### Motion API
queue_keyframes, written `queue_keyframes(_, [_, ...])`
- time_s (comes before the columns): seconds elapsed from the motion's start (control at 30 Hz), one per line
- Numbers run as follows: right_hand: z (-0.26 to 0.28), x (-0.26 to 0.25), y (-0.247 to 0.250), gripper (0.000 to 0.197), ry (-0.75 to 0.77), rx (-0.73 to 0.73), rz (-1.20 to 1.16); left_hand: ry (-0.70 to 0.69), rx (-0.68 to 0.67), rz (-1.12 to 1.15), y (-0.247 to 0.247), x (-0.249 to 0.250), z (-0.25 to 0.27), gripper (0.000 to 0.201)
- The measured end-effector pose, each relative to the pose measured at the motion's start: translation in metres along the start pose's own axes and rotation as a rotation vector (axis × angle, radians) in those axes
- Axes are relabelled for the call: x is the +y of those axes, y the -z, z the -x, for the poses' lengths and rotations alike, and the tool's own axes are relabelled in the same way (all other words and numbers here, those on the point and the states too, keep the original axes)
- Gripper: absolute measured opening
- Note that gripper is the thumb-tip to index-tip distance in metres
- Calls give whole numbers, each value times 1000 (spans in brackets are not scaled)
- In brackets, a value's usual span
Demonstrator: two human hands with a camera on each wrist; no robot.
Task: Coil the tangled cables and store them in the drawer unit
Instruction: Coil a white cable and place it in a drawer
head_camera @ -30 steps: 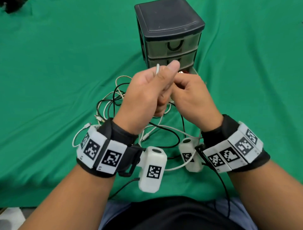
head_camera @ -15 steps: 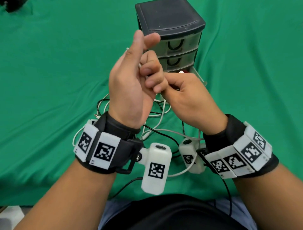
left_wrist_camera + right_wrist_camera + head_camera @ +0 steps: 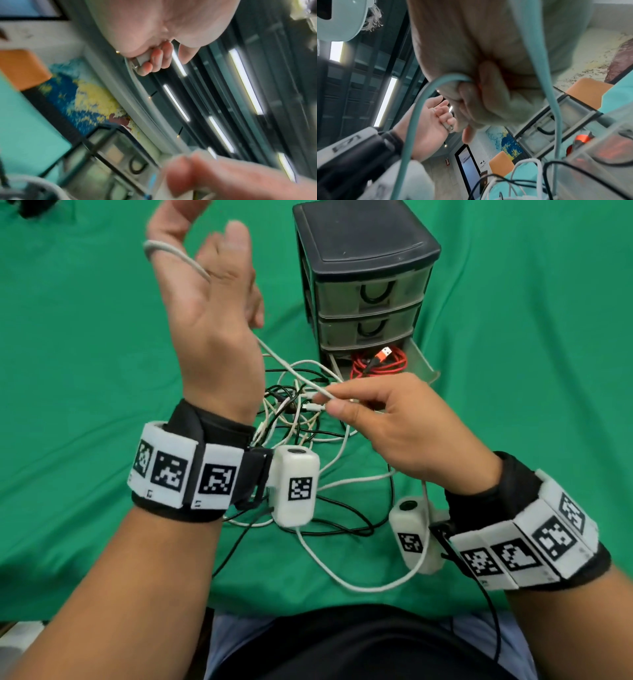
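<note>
A white cable (image 3: pixel 291 368) stretches taut between my two hands. My left hand (image 3: pixel 212 296) is raised at the upper left; the cable loops over its fingers, and in the left wrist view its curled fingers grip the cable's USB plug (image 3: pixel 139 60). Lower and to the right, my right hand (image 3: pixel 394 419) pinches the same cable between thumb and forefinger, just above the tangle of black and white cables (image 3: pixel 294 419) on the green cloth. The dark drawer unit (image 3: pixel 366 251) stands behind, its bottom drawer (image 3: pixel 421 361) open with a coiled red cable (image 3: pixel 380 364) inside.
Green cloth (image 3: pixel 85 354) covers the table, with free room left and right of the unit. Loose white and black cable loops (image 3: pixel 349 580) trail toward my lap near the front edge. The two upper drawers (image 3: pixel 370 292) are closed.
My left hand has risen and swung up to the left, drawing the white cable out. My right hand has dropped lower and the hands have parted. The open bottom drawer is now uncovered.
</note>
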State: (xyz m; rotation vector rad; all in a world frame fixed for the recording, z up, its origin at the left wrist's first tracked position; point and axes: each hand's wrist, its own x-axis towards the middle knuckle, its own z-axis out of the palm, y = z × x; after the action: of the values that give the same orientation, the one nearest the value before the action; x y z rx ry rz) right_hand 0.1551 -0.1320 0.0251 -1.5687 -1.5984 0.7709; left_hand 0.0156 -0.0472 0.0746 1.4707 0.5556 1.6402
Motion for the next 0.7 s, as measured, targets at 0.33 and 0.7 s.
queue_keyframes(0.33, [4, -22, 39, 25, 89, -81, -39, -77, -628, -1078, 13, -28, 8, 63])
queue_keyframes(0.7, [7, -31, 61, 48, 69, -144, -694, 159, -662, -970, 23, -19, 2, 72])
